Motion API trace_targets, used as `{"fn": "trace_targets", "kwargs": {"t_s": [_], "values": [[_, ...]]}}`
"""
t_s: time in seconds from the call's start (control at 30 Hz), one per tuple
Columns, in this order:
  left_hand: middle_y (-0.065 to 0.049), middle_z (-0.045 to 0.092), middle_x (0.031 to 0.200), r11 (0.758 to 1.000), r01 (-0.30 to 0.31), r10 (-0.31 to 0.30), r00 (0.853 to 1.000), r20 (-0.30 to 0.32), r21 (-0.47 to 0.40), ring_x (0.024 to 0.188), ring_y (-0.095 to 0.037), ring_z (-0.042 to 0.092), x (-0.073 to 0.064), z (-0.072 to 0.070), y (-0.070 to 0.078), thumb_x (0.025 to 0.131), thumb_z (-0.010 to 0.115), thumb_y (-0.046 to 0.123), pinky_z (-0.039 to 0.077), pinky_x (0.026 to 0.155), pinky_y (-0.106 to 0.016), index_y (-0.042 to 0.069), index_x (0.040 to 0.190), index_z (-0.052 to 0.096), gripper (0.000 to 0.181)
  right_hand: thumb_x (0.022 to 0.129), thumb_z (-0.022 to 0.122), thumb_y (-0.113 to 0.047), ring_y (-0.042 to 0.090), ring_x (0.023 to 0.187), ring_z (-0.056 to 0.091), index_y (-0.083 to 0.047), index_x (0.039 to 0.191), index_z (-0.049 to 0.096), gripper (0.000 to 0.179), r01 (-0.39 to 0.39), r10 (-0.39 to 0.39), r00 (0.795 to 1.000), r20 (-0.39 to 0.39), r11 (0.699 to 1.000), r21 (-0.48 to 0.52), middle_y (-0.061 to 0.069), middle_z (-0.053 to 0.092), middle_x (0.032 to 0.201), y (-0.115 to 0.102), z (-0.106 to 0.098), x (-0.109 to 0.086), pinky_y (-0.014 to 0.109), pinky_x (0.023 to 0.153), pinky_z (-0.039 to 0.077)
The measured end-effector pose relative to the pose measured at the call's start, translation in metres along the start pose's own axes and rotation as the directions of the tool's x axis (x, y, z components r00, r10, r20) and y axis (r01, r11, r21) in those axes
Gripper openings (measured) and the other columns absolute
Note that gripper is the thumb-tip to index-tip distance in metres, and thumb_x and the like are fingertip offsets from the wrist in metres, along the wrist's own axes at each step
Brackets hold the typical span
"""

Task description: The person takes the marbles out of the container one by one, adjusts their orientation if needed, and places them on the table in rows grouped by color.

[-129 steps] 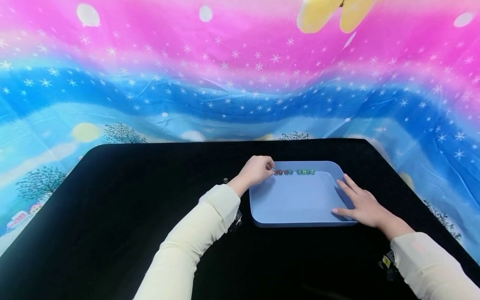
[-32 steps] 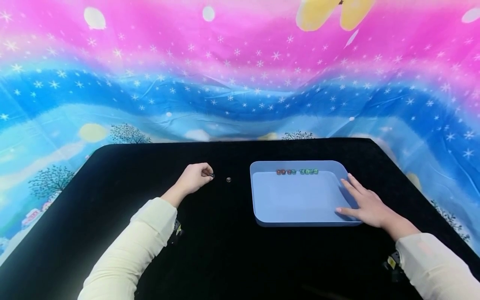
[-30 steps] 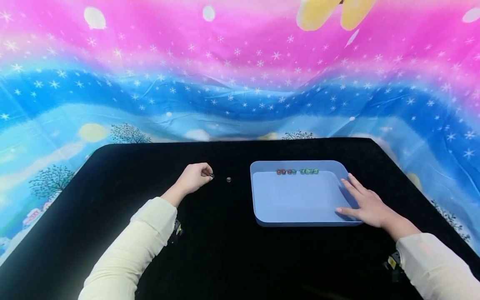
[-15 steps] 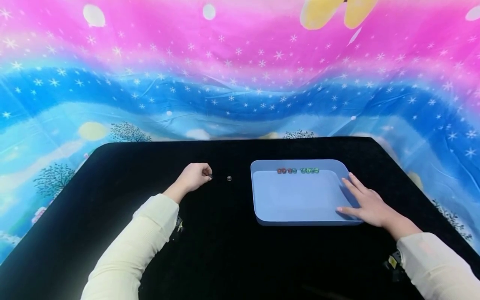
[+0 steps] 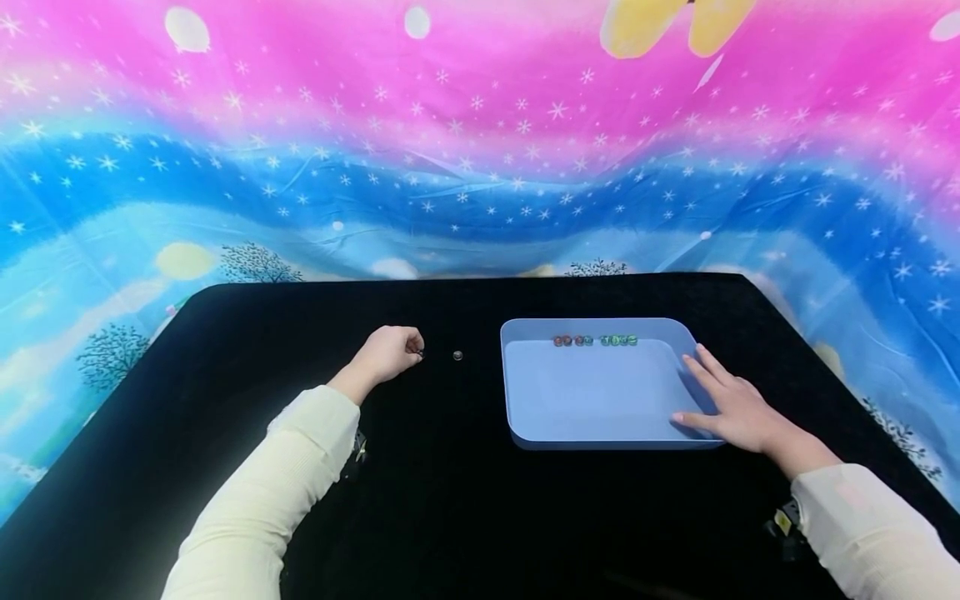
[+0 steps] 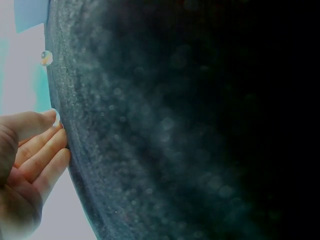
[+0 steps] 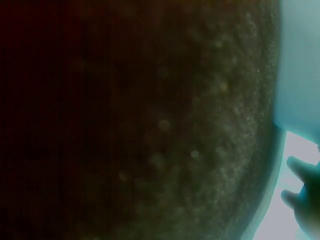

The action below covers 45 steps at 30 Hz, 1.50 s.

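Note:
In the head view my left hand (image 5: pixel 386 354) is low over the black tabletop, left of the blue tray (image 5: pixel 585 408). Its thumb and fingertips pinch a small clear marble (image 6: pixel 56 118), mostly hidden by the fingers in the head view. A second marble (image 5: pixel 457 356) with a yellowish core lies on the cloth just right of that hand. Inside the tray, along its back wall, sits a row of several reddish and green marbles (image 5: pixel 618 340). My right hand (image 5: pixel 731 408) rests on the tray's right rim, fingers spread and fairly straight, thumb over the inside.
Black cloth (image 5: pixel 465 525) covers the table. A colourful curtain (image 5: pixel 480 167) with snowflakes hangs behind the far edge. The right wrist view is mostly dark cloth, with the tray's side (image 7: pixel 300 65) at the right.
Seconds ago my left hand was at the tray's back-left, by the marble row. It moved left to the tabletop and has since stayed almost still with a marble. My right hand stays on the tray.

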<state>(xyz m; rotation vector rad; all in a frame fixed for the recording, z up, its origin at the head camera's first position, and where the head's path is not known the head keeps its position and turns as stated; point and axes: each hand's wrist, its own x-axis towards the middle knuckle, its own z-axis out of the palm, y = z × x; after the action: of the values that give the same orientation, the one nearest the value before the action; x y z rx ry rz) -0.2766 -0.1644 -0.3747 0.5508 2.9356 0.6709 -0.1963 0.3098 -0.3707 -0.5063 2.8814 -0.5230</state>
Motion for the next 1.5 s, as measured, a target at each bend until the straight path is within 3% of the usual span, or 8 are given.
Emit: {"fn": "trace_targets", "kwargs": {"t_s": [0.5, 0.73, 1.27, 1.5], "values": [[-0.004, 0.060, 0.087, 1.000, -0.001, 0.001, 1.000, 0.003, -0.010, 0.082, -0.019, 0.056, 0.001, 0.001, -0.001, 0.080, 0.060, 0.009, 0.045, 0.073, -0.034, 0.005, 0.092, 0.060, 0.012, 0.080, 0.055, -0.046, 0.049, 0.121, 0.004, -0.002, 0.138, 0.006, 0.088, -0.008, 0.008, 1.000, -0.001, 1.000, 0.018, 0.010, -0.018, 0.141, 0.002, 0.001, 0.000, 0.065, 0.087, 0.008], [-0.006, 0.061, 0.087, 0.999, -0.009, 0.009, 1.000, -0.005, -0.048, 0.083, -0.019, 0.056, -0.002, -0.001, -0.005, 0.080, 0.060, 0.008, 0.045, 0.073, -0.034, 0.003, 0.093, 0.060, 0.014, 0.079, 0.055, -0.049, 0.050, 0.120, 0.007, -0.001, 0.138, 0.008, 0.089, -0.005, 0.005, 1.000, -0.005, 1.000, -0.003, 0.015, -0.014, 0.141, 0.000, 0.001, 0.004, 0.065, 0.087, 0.009], [-0.011, 0.060, 0.096, 0.976, 0.009, -0.011, 1.000, -0.009, -0.219, 0.089, -0.021, 0.056, -0.008, -0.017, 0.005, 0.082, 0.056, 0.006, 0.045, 0.074, -0.034, 0.000, 0.102, 0.059, 0.020, 0.080, 0.055, -0.044, 0.047, 0.122, 0.002, -0.001, 0.138, 0.006, 0.088, -0.006, 0.006, 1.000, -0.006, 1.000, 0.005, 0.018, -0.014, 0.140, 0.002, 0.001, 0.000, 0.066, 0.084, 0.010], [-0.011, 0.061, 0.097, 0.945, -0.008, 0.003, 1.000, -0.016, -0.326, 0.087, -0.019, 0.058, -0.014, -0.022, 0.013, 0.082, 0.058, 0.009, 0.046, 0.073, -0.032, 0.000, 0.103, 0.059, 0.023, 0.079, 0.055, -0.048, 0.046, 0.122, 0.003, -0.001, 0.138, 0.007, 0.090, -0.019, 0.019, 1.000, -0.006, 1.000, 0.000, 0.019, -0.012, 0.141, 0.004, 0.002, 0.002, 0.065, 0.086, 0.009]]}}
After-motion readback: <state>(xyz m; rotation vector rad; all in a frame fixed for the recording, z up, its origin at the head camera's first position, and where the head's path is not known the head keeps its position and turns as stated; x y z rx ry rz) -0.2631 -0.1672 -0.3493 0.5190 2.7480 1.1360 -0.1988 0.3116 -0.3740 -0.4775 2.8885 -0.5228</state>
